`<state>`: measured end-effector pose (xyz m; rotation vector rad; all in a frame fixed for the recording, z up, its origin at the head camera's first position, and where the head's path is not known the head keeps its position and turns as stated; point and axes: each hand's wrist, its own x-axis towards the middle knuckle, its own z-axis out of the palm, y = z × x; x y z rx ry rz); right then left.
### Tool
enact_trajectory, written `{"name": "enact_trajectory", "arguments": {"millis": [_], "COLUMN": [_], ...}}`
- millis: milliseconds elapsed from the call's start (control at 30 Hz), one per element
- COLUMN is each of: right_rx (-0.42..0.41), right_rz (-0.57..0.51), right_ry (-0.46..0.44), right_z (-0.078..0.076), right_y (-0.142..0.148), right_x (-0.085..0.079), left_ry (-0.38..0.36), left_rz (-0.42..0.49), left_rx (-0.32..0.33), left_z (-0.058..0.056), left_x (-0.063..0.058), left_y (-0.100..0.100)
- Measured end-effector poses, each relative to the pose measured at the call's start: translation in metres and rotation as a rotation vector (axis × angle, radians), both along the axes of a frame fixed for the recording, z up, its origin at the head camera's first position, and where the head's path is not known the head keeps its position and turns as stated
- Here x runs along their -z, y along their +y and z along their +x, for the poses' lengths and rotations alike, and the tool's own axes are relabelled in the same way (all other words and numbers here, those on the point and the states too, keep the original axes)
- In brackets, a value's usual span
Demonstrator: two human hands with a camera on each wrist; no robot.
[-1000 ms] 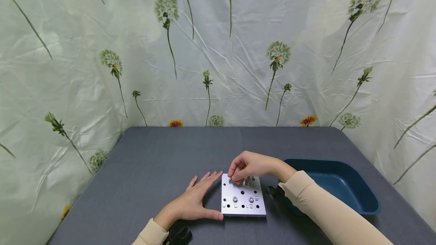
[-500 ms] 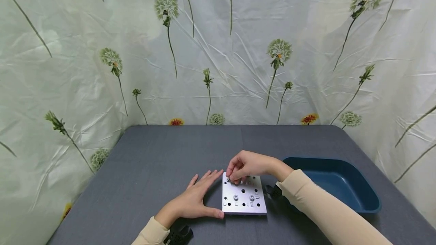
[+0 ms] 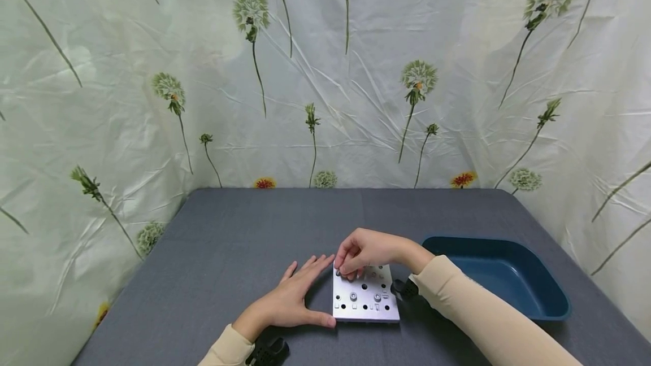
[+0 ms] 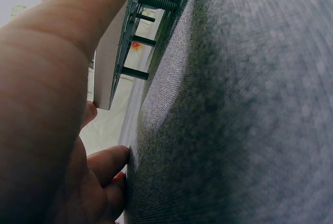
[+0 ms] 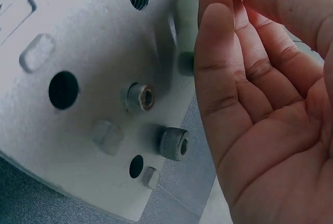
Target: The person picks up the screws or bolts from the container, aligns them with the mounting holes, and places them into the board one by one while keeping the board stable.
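A silver metal plate (image 3: 356,286) with several holes lies in front of me. Two socket-head screws (image 5: 140,98) stand in its near half. My left hand (image 3: 295,301) is spread along its left side, thumb at the near corner and fingertips at the far corner. Over the plate's far left corner, my right hand (image 3: 373,247) pinches a small metal screw (image 3: 338,273) between thumb and fingertips; most of it is hidden by the fingers. From the left wrist view, threaded bolts (image 4: 136,73) protrude beneath the plate, its underside raised above the cloth.
A dark blue plastic bin (image 3: 508,275) stands on the right, partly behind the right forearm. Grey cloth (image 3: 254,230) covers the table. A flower-printed curtain (image 3: 356,100) hangs behind it. Black wrist cameras (image 3: 267,350) sit under both sleeves.
My right hand has shifted slightly left with the small screw, toward the plate's far left corner. The left hand keeps its place at the plate's side.
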<state>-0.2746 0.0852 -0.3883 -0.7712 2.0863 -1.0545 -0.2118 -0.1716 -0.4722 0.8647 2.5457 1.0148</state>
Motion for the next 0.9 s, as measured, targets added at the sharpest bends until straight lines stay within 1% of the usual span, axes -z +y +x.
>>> {"name": "enact_trajectory", "arguments": {"millis": [267,900], "right_rx": [0.008,-0.011], "right_rz": [-0.001,0.004], "right_ry": [-0.023,0.005], "right_z": [0.0024,0.0025], "right_y": [-0.0023,-0.0039], "right_x": [0.0011,0.0001], "left_ry": [-0.015,-0.013], "left_rz": [-0.003,0.002], "left_rx": [0.004,0.002], "left_z": [-0.0008,-0.0003], "left_x": [0.0008,0.0004], "left_y": [-0.0001,0.0004]}}
